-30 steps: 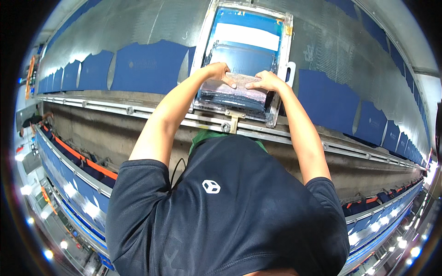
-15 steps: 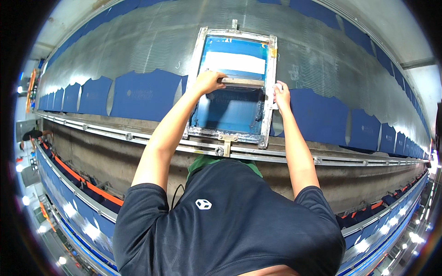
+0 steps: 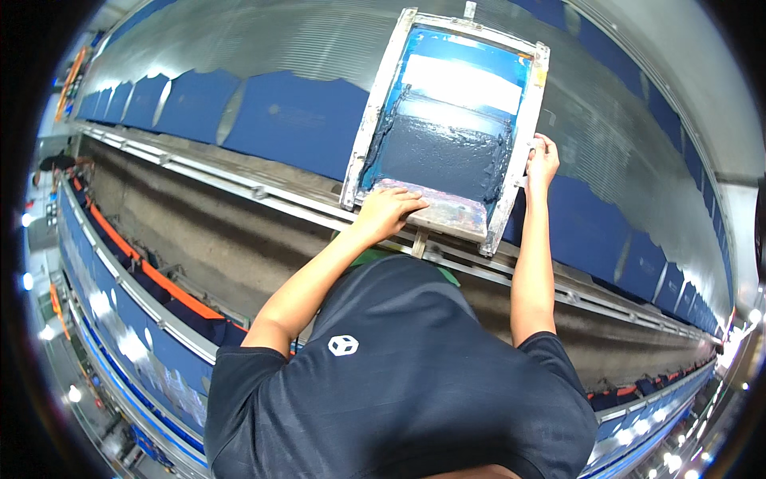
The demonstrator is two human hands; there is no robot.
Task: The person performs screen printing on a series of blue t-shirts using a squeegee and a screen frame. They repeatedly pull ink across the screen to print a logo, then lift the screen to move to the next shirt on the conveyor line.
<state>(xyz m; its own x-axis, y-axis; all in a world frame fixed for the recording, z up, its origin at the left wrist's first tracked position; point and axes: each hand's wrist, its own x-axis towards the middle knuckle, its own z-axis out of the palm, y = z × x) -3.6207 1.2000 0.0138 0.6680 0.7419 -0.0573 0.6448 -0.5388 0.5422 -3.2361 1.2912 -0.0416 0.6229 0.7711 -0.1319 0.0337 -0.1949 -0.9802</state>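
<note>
Head view shows our wooden block [image 3: 451, 212] at the screen frame's [image 3: 373, 120] near end, down from mid-frame half a second ago. Our left hand [image 3: 391, 211], half-curled, grips it; our right hand [image 3: 542, 164] curls around the white side handle [image 3: 521, 183]. Smeared mesh [image 3: 443, 152] stretches open beyond; blue cloths [image 3: 299, 120] line the grey bench [image 3: 319, 48].

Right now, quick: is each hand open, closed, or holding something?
Left hand: closed, holding the left part of the squeegee.
Right hand: closed on the handle at the frame's right side.
</note>
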